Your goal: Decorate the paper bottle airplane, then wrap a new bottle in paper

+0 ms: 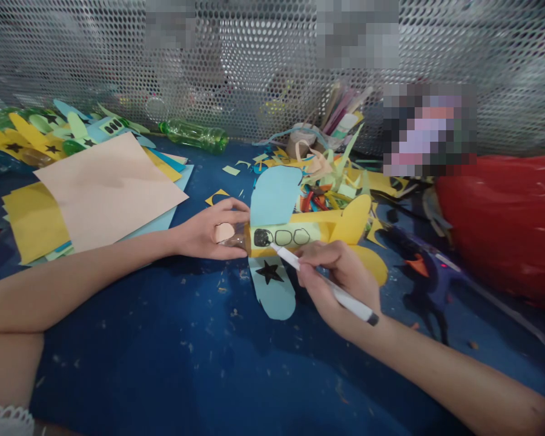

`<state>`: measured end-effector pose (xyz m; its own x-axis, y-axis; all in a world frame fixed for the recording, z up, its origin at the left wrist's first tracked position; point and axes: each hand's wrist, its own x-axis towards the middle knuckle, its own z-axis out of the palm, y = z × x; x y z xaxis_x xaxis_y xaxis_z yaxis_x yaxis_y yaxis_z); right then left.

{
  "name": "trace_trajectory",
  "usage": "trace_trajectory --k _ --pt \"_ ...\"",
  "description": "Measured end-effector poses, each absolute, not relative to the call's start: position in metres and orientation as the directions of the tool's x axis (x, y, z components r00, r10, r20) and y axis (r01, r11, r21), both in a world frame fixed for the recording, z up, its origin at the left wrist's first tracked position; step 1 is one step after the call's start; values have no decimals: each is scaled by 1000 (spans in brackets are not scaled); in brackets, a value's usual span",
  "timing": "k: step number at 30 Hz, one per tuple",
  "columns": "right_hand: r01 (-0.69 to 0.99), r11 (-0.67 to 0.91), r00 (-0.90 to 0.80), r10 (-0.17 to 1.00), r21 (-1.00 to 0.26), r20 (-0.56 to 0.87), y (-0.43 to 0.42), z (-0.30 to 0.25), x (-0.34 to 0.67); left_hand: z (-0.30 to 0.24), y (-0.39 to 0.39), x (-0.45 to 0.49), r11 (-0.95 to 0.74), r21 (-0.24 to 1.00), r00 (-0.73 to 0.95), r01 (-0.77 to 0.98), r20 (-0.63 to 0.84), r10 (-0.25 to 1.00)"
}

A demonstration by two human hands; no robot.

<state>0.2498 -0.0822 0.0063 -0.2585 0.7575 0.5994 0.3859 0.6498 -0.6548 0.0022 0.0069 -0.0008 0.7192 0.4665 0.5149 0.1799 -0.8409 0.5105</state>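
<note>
Two bare hands work on a toy plane (300,233) that lies near the middle of the worktop (186,363), a dark blue surface flecked with paper crumbs. The plane's body is a tube wrapped in smooth yellow paper, with a pale green strip along its side bearing one filled black oval and three outlined ones. Light blue rounded wings (272,194) stick out on both sides, and the near one carries a black star (269,272); the tail is yellow card. The left hand (204,233) is closed around the plane's nose, where clear plastic and a peach round cap (224,232) show. The right hand (340,275) grips a white marker (327,286) with a black end, its tip touching the green strip. To the left lie flat sheets, a peach one (109,188) on top of yellow (31,221) and blue ones. A green plastic bottle (195,134) lies on its side by the perforated metal wall (254,60). A small cup (300,145) behind the plane holds sticks and paper strips, with curly coloured scraps (327,181) heaped in front. A shiny red bag (504,224) sits at the right.
</note>
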Motion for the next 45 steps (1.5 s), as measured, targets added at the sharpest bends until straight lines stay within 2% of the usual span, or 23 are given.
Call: trace_trajectory --k 10,16,40,45 --pt "357 646 -260 762 -675 592 -82 3 252 1 6 2 -838 510 726 194 500 472" --pt "414 665 -275 742 -622 611 -82 5 251 2 5 2 -838 504 726 211 493 479" --pt "370 599 -236 800 -710 552 -82 3 252 1 6 2 -838 512 727 189 500 470" --pt "374 629 -263 777 -682 573 -82 4 251 1 6 2 -837 512 723 192 503 473"
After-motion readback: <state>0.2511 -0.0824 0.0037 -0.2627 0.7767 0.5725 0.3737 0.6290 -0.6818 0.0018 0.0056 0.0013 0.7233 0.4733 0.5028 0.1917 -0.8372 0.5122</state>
